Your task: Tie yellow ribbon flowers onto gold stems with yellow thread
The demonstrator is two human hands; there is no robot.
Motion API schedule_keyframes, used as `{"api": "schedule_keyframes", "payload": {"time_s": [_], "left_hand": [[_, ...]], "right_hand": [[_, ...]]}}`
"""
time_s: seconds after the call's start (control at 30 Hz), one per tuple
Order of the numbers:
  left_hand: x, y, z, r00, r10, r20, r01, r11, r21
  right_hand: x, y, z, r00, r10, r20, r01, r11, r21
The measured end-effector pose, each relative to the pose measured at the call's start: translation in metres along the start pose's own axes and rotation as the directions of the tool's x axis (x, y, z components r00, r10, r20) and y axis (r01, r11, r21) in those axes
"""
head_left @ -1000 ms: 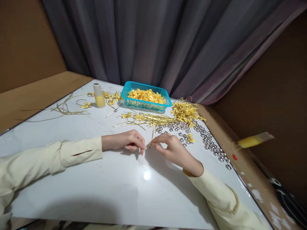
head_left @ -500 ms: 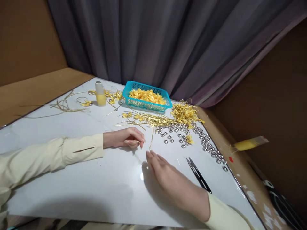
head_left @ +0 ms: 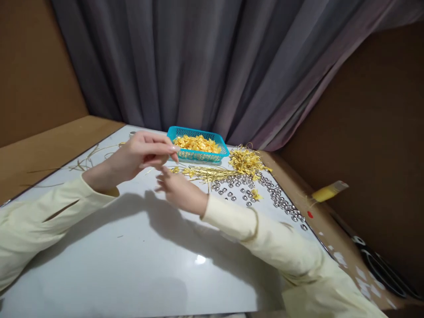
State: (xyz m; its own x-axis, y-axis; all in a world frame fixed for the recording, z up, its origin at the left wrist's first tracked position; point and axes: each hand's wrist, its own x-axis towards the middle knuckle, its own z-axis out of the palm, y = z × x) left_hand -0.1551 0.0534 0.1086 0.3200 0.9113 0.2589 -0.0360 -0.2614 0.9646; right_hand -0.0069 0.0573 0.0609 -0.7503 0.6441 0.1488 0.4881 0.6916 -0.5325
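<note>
Clearly raised, the left hand (head_left: 141,152) is pinched at the fingertips before the blue basket (head_left: 195,132) of yellow bows (head_left: 198,143); what it grips, if anything, cannot be told. Just below, the right hand (head_left: 182,190) is too blurred to read. Gold wires (head_left: 215,171) lie beyond it on the tabletop (head_left: 132,269).

No text, label, brand or number can be read. The basket (head_left: 198,155) carries a row of cut-outs along its front (letter-like, yet too small to make out); the bottle (head_left: 327,193) shows no legible print.
</note>
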Motion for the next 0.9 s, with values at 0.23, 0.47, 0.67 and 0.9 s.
{"api": "schedule_keyframes", "payload": {"time_s": [0.23, 0.47, 0.67, 0.9], "left_hand": [[-0.008, -0.025, 0.045, 0.954, -0.112, 0.279, -0.022, 0.901, 0.434], [-0.03, -0.052, 0.081, 0.905, -0.053, 0.423, -0.17, 0.864, 0.473], [-0.036, -0.058, 0.089, 0.866, -0.21, 0.454, -0.028, 0.885, 0.465], [-0.041, -0.067, 0.089, 0.806, -0.383, 0.452, 0.202, 0.895, 0.398]], "right_hand": [[-0.084, 0.015, -0.057, 0.953, 0.28, -0.117, -0.224, 0.909, 0.353], [-0.112, 0.016, -0.026, 0.955, 0.288, -0.066, -0.268, 0.938, 0.22], [-0.131, 0.02, -0.012, 0.98, 0.188, -0.069, -0.186, 0.982, 0.029], [-0.165, 0.024, -0.038, 0.99, -0.099, -0.099, 0.065, 0.952, -0.299]]}}
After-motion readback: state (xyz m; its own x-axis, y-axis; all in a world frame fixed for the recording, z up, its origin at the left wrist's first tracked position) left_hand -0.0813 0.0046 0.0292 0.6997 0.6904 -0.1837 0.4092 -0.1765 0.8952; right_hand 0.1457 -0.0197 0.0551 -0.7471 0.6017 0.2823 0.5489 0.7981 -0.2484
